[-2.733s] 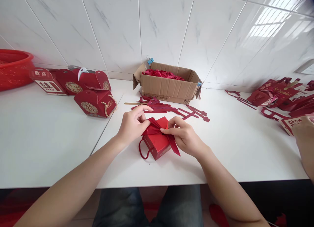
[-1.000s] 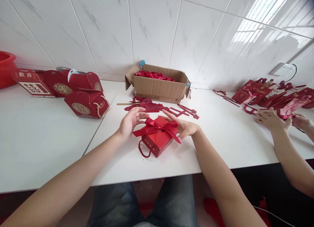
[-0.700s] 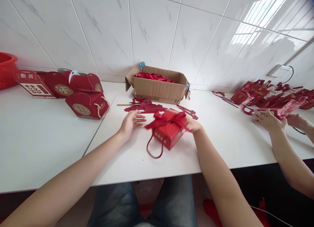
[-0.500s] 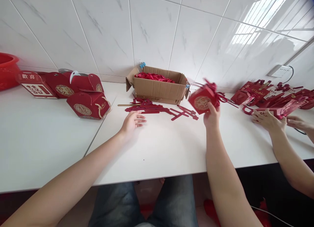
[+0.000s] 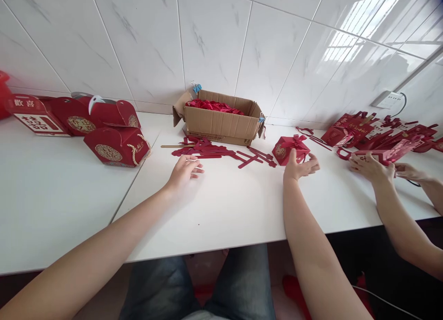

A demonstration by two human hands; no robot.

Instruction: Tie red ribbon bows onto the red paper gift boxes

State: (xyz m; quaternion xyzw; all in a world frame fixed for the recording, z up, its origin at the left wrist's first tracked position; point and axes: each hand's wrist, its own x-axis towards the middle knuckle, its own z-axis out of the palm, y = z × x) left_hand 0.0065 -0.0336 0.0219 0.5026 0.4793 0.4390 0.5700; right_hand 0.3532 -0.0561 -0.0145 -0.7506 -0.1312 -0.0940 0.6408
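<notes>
A small red gift box with a ribbon bow stands on the white table to the right of centre. My right hand is open just in front of it, fingers spread, thumb near the box's front face. My left hand lies open and flat on the table, close to a scatter of dark red paper strips. Neither hand holds anything.
An open cardboard box of red ribbons sits at the back against the tiled wall. Several finished red gift boxes stand at the left. Another person's hands work on a red box beside a red pile at right.
My right hand lifted the bowed box from in front of me, carried it to the right, set it down and let go. My left hand released it and stayed flat on the table.
</notes>
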